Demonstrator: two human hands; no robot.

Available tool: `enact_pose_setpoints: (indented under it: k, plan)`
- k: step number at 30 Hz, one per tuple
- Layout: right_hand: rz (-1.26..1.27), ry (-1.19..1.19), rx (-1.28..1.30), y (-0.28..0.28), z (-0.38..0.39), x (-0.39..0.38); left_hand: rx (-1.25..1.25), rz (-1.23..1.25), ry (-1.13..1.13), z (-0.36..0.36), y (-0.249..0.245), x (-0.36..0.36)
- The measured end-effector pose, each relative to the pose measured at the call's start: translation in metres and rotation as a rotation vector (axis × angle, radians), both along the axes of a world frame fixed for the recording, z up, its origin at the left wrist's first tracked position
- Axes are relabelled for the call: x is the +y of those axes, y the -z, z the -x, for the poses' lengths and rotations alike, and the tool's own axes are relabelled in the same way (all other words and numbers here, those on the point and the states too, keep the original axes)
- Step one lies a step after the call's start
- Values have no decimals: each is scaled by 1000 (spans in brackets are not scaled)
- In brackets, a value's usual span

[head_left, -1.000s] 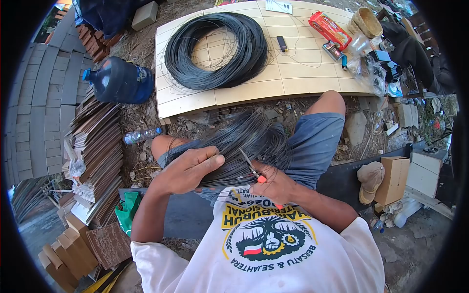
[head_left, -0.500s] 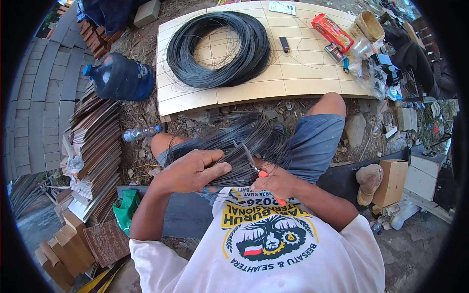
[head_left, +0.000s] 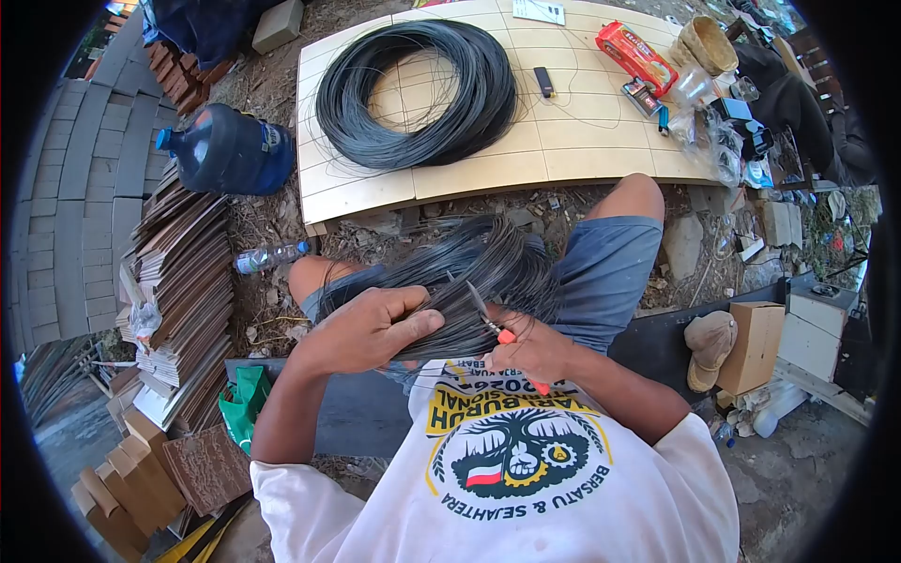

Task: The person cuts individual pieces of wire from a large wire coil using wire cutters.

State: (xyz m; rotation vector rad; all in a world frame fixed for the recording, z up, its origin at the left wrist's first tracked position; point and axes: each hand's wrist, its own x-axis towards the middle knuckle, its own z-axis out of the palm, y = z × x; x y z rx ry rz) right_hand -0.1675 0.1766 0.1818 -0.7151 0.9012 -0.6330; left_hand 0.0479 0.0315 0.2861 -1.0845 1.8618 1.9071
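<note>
A thick bundle of thin dark wire [head_left: 469, 253] lies across my lap, its loose strands fanning out between my hands. My left hand [head_left: 380, 324] is closed on the near left side of the bundle, thumb on top. In my right hand [head_left: 535, 349] is a pair of scissors [head_left: 481, 305] with red-orange handles. Their metal blades stand apart and point up and left among the strands. My right fingers are partly hidden under the wire and the handles. Beyond my knees, a large coil of the same dark wire [head_left: 488, 89] rests on the pale tabletop [head_left: 582, 141].
On the tabletop are a small black device [head_left: 544, 83], a red biscuit pack [head_left: 636, 58] and a woven basket [head_left: 709, 47]. To the left stand a blue water jug [head_left: 235, 150], a plastic bottle [head_left: 267, 258] and stacked tiles [head_left: 188, 272]. A cap [head_left: 710, 347] and cardboard box [head_left: 751, 347] sit right.
The view has shifted very slightly. Both hands, the scissors and the wire bundle keep nearly the same position.
</note>
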Motion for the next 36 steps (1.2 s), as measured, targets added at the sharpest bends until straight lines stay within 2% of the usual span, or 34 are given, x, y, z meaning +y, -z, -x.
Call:
enact_pose_setpoints:
  k: [2, 4, 8, 10, 13, 15, 17, 20, 25, 28, 31, 36]
  plan:
    - [-41, -22, -12, -3, 3, -5, -8, 1, -2, 1, 0, 1]
    - [21, -104, 176, -4, 4, -8, -13, 4, -2, 0, 1, 3]
    - [-30, -88, 81, 1, 4, -5, -12, 26, -18, 0, 2, 4]
    - [76, -111, 122, 0, 5, -5, -22, 28, -11, 1, 0, 4]
    - [73, -36, 59, 7, -1, 6, -24, 44, -20, 0, 1, 5]
    - [98, -10, 73, 13, -4, 12, 15, 147, -5, 0, 2, 4]
    - [119, 13, 88, 13, -6, 14, 6, 107, -22, 0, 3, 4]
    - [65, 109, -34, 4, -6, 11, 12, 58, -35, 2, 3, 3]
    - [-236, 120, -263, 4, -2, 11, 12, 20, 29, 2, 5, 4]
    - [-232, 91, -202, -14, 0, 3, 17, 2, 71, 4, 2, 5]
    - [-217, 52, -279, 4, 0, 9, 12, -14, 51, 5, 0, 5]
    - [-197, 72, -245, 11, -4, 20, 14, 8, 75, 5, 1, 4]
